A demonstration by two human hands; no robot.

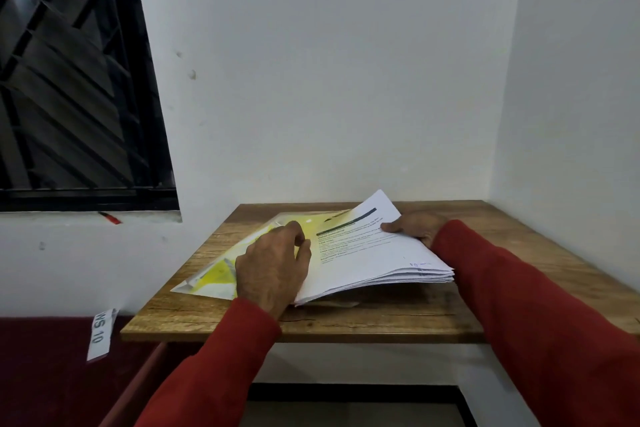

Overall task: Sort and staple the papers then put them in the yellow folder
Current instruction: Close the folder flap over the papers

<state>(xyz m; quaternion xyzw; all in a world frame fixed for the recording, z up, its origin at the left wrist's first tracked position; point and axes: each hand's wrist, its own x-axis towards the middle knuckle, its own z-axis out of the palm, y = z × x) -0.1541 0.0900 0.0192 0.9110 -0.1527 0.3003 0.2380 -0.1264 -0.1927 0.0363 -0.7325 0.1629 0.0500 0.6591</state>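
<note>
Head view: translucent yellow plastic folder [221, 274] on wooden table [381, 322], printed white paper stack [374, 253] partly inside. Right hand [415, 227] at 3 o'clock grips the stack, thumb on top. Left hand [273, 263] at 9 o'clock pinches the folder's flap, fingers curled.

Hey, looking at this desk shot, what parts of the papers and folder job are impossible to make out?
Head view only:
- Print on the papers: too small and blurred to read.
- Staples: none can be made out; the left hand covers the stack's near left corner.
- Yellow folder: partly hidden under hand and papers, so open or closed is unclear.
- Right hand: fingers hidden beneath the stack, only the thumb shows.
- Stapler: none in sight.
</note>
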